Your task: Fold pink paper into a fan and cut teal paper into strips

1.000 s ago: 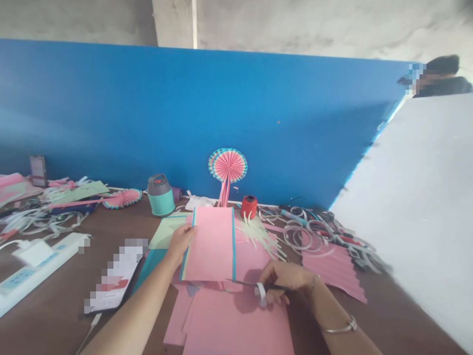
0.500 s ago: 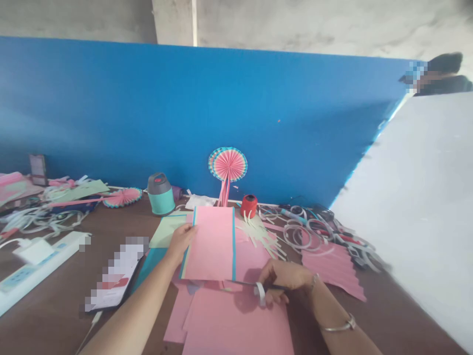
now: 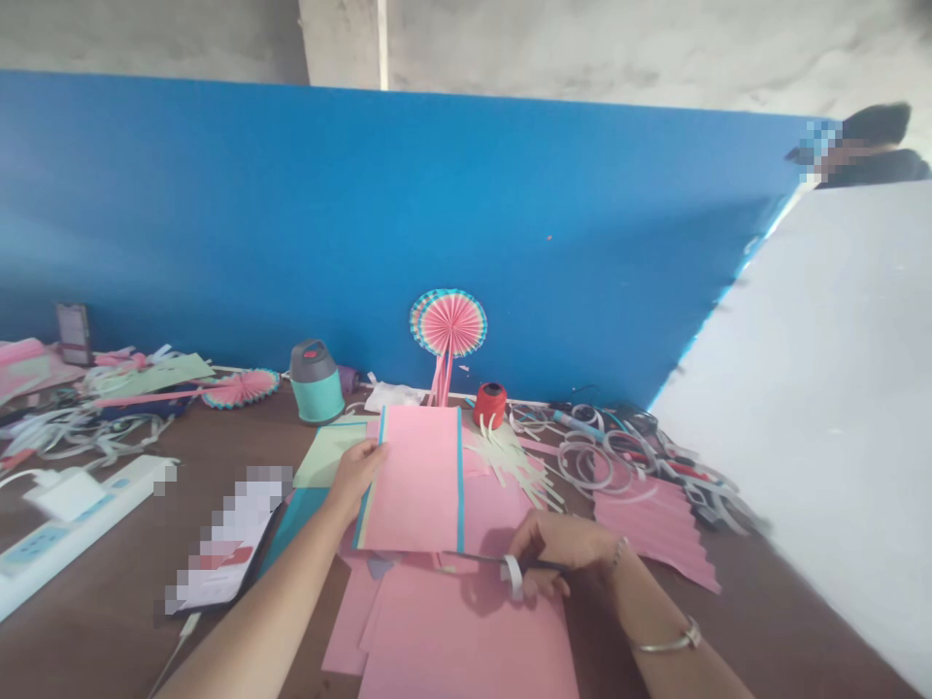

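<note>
My left hand [image 3: 355, 473] grips the left edge of a pink paper sheet [image 3: 418, 481] with blue side strips and holds it up over the table. My right hand [image 3: 562, 549] is closed on a pair of scissors [image 3: 486, 560], whose blades point left at the sheet's lower right edge. More pink sheets [image 3: 466, 636] lie flat beneath both hands. A silver bangle circles my right wrist.
A blue partition [image 3: 364, 233] backs the brown table [image 3: 94, 621]. On it are a pink paper fan [image 3: 449, 325], a red thread spool [image 3: 490, 404], a teal flask [image 3: 316, 382], a white power strip [image 3: 69, 519], pleated pink paper [image 3: 659, 529] and paper strips [image 3: 612, 451]. Another person [image 3: 870, 146] sits behind the white board at right.
</note>
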The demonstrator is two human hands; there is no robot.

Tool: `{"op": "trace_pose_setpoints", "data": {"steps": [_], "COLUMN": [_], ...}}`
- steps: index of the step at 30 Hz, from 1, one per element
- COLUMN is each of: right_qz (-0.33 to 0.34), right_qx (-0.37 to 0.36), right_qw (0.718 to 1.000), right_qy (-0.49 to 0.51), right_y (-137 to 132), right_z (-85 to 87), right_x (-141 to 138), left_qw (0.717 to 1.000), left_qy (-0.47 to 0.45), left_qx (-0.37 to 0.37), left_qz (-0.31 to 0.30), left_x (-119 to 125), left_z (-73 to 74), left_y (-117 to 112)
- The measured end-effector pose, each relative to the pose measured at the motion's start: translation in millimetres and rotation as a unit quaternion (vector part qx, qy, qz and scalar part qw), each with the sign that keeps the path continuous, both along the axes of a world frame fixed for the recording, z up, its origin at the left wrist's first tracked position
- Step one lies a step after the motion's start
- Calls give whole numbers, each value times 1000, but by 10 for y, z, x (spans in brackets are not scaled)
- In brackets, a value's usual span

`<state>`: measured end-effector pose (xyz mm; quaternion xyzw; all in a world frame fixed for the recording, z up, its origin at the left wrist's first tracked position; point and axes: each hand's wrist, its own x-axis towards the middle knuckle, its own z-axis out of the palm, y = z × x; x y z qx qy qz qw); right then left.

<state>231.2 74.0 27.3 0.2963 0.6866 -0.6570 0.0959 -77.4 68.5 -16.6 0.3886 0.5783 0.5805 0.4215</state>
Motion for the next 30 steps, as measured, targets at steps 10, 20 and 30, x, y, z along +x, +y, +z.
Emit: {"op": "trace_pose_setpoints", "data": {"steps": [10, 20, 30], "right_qz": [1, -5, 9], "right_qx": [2, -2, -13], "right_qw": [1000, 1000, 1000], "right_qy": [3, 10, 14], "right_y": [-5, -8, 3], "right_z": [2, 20, 14], "right_x": [6, 18, 29], "left_qw": [1000, 1000, 1000], "left_qy": [0, -5, 16], "left_qx": [6, 1, -6], "left_qz": [2, -3, 5], "left_x": [-17, -3, -9], "left_z": [-23, -4, -19], "left_y": [13, -3, 8]}}
